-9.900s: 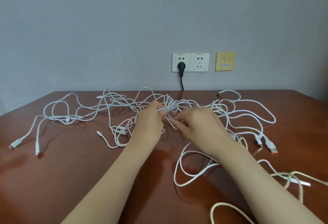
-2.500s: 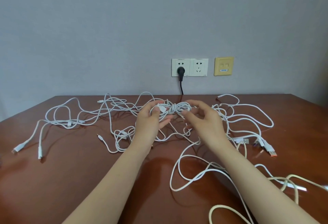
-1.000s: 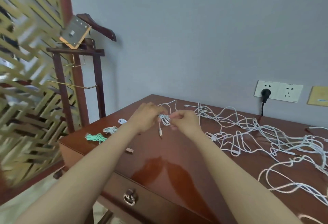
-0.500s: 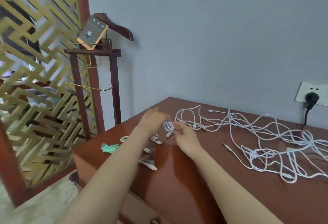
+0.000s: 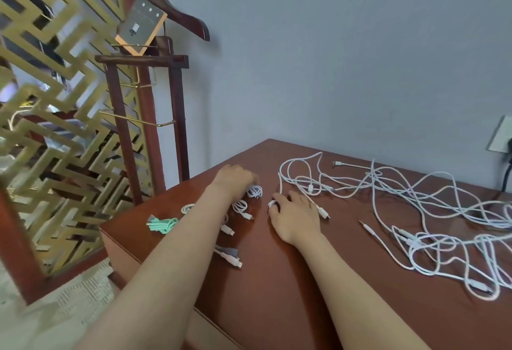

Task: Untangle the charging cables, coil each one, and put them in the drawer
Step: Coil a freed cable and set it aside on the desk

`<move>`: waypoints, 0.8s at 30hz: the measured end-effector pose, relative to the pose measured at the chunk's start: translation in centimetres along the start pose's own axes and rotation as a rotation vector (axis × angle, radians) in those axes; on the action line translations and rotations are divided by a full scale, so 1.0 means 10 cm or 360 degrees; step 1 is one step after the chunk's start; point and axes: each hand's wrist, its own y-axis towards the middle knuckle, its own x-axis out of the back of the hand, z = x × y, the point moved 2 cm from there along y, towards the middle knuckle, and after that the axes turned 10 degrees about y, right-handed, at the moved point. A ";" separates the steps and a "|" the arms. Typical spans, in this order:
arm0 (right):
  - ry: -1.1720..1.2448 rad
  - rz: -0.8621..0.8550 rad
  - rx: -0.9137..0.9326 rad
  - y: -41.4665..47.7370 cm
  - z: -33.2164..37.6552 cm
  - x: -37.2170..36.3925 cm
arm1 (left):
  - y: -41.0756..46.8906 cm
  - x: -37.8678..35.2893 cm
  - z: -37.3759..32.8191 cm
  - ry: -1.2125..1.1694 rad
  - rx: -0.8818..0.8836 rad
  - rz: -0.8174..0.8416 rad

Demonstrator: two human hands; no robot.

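Near the left corner of the brown table [image 5: 277,280], my left hand [image 5: 234,180] reaches down with curled fingers onto a small coiled white cable [image 5: 255,191]; the hand is blurred. My right hand [image 5: 295,215] lies relaxed on the tabletop just right of that coil, a white plug at its fingertip. Other coiled cables lie beside my left forearm: a green one [image 5: 163,225], a white one [image 5: 241,208] and a grey-white one [image 5: 230,256]. The tangle of loose white cables [image 5: 415,211] spreads over the right of the table.
A dark wooden valet stand [image 5: 177,105] and a gold lattice screen [image 5: 55,105] stand left of the table, past its corner edge [image 5: 110,232]. A wall socket [image 5: 501,139] with a black plug is at the far right. An audio-jack end [image 5: 367,228] lies loose.
My view has turned left from the tangle to the table's left corner. The small coil held up between both hands has come down to the table, and my right hand has left it.
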 end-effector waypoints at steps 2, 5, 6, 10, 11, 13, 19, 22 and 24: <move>0.0013 -0.0048 -0.0056 -0.01 0.00 0.00 | 0.00 0.03 -0.03 0.0008 -0.0010 0.0013; 0.0123 -0.0174 0.0042 -0.07 0.02 0.07 | -0.01 0.13 -0.12 0.0070 -0.0048 -0.0019; 0.0185 -0.0215 0.0080 -0.10 0.01 0.10 | -0.03 0.18 -0.17 0.0104 -0.0068 -0.0036; 0.0278 -0.0357 0.0105 -0.29 -0.09 0.26 | -0.09 0.40 -0.33 0.0179 -0.0130 -0.0112; 0.0273 -0.0385 0.0110 -0.35 -0.14 0.31 | -0.11 0.47 -0.37 0.0169 -0.0145 -0.0118; 0.0246 -0.0407 0.0133 -0.46 -0.28 0.40 | -0.16 0.62 -0.44 0.0131 -0.0186 -0.0099; 0.0193 -0.0591 -0.0127 -0.83 -0.88 0.93 | -0.26 1.01 -0.89 0.0022 -0.0330 -0.0182; 0.0024 -0.0557 -0.0267 -1.01 -1.13 1.30 | -0.31 1.17 -1.24 0.0008 -0.0460 -0.0213; -0.0157 -0.0527 -0.0259 -1.15 -1.24 1.52 | -0.36 1.28 -1.48 0.0019 -0.0561 -0.0255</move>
